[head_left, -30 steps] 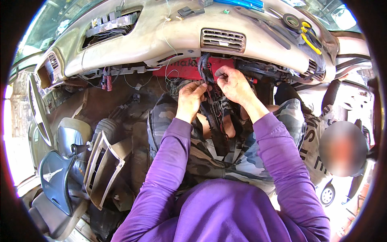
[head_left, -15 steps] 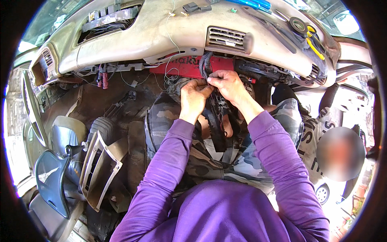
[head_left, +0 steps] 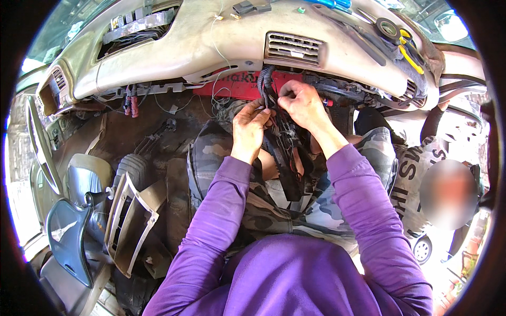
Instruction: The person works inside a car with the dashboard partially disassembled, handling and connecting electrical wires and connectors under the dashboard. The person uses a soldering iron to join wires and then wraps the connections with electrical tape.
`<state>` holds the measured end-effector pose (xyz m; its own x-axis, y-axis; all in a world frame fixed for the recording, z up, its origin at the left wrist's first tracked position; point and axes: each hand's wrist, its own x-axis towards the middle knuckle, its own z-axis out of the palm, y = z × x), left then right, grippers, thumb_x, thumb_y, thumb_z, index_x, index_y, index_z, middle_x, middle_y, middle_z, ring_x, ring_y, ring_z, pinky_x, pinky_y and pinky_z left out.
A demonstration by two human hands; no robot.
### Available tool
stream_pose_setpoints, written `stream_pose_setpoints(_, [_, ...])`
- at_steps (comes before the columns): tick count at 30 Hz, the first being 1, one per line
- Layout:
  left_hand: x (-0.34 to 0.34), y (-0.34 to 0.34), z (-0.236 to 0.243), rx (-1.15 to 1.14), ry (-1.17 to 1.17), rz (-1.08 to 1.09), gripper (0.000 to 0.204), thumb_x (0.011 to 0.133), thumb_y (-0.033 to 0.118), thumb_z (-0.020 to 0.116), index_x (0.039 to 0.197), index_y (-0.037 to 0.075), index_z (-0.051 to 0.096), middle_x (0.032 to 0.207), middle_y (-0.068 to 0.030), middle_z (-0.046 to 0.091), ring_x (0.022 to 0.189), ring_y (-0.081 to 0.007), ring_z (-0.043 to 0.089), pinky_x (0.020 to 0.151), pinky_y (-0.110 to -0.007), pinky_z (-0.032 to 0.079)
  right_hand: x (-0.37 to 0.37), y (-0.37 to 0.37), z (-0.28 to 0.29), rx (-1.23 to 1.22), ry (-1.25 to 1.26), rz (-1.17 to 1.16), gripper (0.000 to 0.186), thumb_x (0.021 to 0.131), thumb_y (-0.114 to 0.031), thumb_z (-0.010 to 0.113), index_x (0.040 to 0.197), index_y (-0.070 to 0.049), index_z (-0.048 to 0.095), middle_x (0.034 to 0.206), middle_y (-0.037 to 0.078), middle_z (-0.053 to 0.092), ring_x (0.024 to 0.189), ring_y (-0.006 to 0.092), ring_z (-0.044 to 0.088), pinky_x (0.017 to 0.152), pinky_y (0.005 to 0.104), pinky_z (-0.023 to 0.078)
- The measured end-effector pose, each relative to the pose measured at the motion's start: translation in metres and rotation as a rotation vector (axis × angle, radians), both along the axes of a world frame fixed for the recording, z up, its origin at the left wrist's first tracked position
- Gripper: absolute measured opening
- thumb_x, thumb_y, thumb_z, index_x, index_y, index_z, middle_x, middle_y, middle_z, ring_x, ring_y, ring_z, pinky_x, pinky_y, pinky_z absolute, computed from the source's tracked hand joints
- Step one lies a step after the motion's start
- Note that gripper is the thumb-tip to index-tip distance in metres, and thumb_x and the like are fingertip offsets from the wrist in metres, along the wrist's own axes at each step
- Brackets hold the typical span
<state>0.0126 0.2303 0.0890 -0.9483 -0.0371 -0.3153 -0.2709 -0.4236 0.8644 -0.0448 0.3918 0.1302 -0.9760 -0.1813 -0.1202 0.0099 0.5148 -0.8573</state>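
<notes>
A black wiring harness (head_left: 285, 164) in ribbed tubing hangs from beneath the dashboard and runs down between my knees. My left hand (head_left: 249, 129) closes thumb and fingers around the harness just under the tubing. To its right, my right hand (head_left: 304, 105) is raised with the fingers curled in a pinch beside the harness. Whatever sits in that pinch, perhaps a thin wire, is too small to make out. Loose wires (head_left: 279, 131) fan out below my hands.
On the beige dashboard (head_left: 211, 47) lie black tape (head_left: 388, 29), yellow-handled pliers (head_left: 410, 57) and black connectors (head_left: 245, 7). Behind the harness is a red panel (head_left: 237, 86). A loose beige trim frame (head_left: 129, 226) rests at left. At right, another person (head_left: 416, 168) leans close by.
My hands have separated: the right one moved right and slightly up from the harness, while the left stays on it. The other person has shifted slightly.
</notes>
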Motion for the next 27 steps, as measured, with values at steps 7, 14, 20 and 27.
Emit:
stream_pose_setpoints(7, [-0.002, 0.004, 0.002, -0.006, 0.0, 0.016, 0.034, 0.095, 0.0, 0.062, 0.127, -0.007, 0.059, 0.104, -0.0086, 0.071, 0.078, -0.009, 0.062, 0.071, -0.023, 0.051, 0.008, -0.011, 0.007, 0.061, -0.063, 0.086, 0.02, 0.084, -0.019, 0.073, 0.094, -0.002, 0.076, 0.084, 0.019, 0.074, 0.078, 0.0295, 0.073, 0.074, 0.0385, 0.056])
stream_pose_setpoints(14, [-0.002, 0.005, 0.008, -0.033, -0.001, -0.008, 0.037, 0.094, -0.003, 0.064, 0.129, -0.009, 0.057, 0.109, -0.0115, 0.071, 0.087, -0.0112, 0.066, 0.076, -0.023, 0.053, 0.005, -0.014, 0.0, 0.082, -0.059, 0.049, 0.021, 0.087, -0.019, 0.067, 0.093, -0.001, 0.075, 0.084, 0.02, 0.073, 0.079, 0.03, 0.072, 0.074, 0.0393, 0.055])
stream_pose_setpoints(20, [-0.003, 0.004, 0.011, -0.06, -0.001, -0.031, 0.039, 0.094, -0.002, 0.064, 0.131, -0.008, 0.056, 0.11, -0.0116, 0.071, 0.091, -0.0131, 0.067, 0.078, -0.024, 0.053, 0.003, -0.016, -0.02, -0.101, -0.145, -0.038, 0.024, 0.087, -0.02, 0.067, 0.092, 0.003, 0.073, 0.078, 0.018, 0.072, 0.074, 0.0234, 0.07, 0.071, 0.0368, 0.054])
stream_pose_setpoints(27, [-0.003, -0.001, 0.006, -0.038, -0.014, -0.062, 0.039, 0.094, 0.001, 0.062, 0.133, -0.006, 0.057, 0.106, -0.0089, 0.07, 0.087, -0.0113, 0.064, 0.076, -0.024, 0.05, 0.002, -0.011, -0.006, -0.3, -0.438, -0.085, 0.016, 0.091, -0.017, 0.069, 0.089, -0.001, 0.072, 0.071, 0.001, 0.062, 0.061, 0.0065, 0.053, 0.051, 0.0248, 0.038])
